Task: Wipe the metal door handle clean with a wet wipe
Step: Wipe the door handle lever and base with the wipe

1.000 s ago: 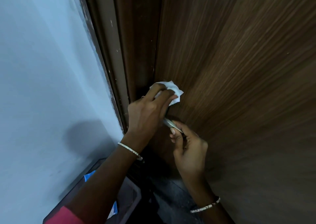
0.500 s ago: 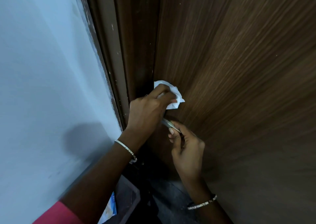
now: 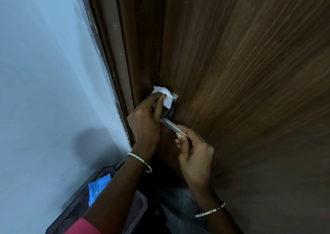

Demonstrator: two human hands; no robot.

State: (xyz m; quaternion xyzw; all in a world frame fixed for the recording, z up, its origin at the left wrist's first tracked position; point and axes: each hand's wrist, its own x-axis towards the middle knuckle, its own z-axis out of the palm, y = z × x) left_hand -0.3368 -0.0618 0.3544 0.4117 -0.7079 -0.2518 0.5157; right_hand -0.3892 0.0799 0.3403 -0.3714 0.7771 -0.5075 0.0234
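— Handle (image 3: pixel 174 126): where does it sit?

— Low on the brown wood-grain door (image 3: pixel 241 73), close to the door's left edge, where the door meets the dark frame (image 3: pixel 125 55). Its metal lever slants down and to the right from a metal plate fixed on the door.

— And the wet wipe (image 3: pixel 163 95)?

— White, crumpled, pressed on the top of that plate. The left hand (image 3: pixel 144 124) has its fingers curled over it, pinching the wipe against the metal; the hand covers the inner part of the lever.

— The right hand (image 3: pixel 194 153)?

— It grips the lever's free end between thumb and curled fingers, closed on it. Between the two hands a short length of bare lever shows.

— How much room around them?

— Tight on the left: the left hand's knuckles lie just beside the frame, and past the frame comes the pale blue wall (image 3: pixel 44 90). To the right of the plate the door face runs wide and bare. Below the hands it is dark; whether anything stands directly under the lever I cannot tell.

— Anything lower down?

— A dark container (image 3: pixel 75 214) against the wall at the bottom left, with a blue packet (image 3: pixel 98 187) in it, partly hidden by the left forearm. Both wrists carry a thin bangle, and a pink sleeve (image 3: pixel 84 227) shows at the lower edge.
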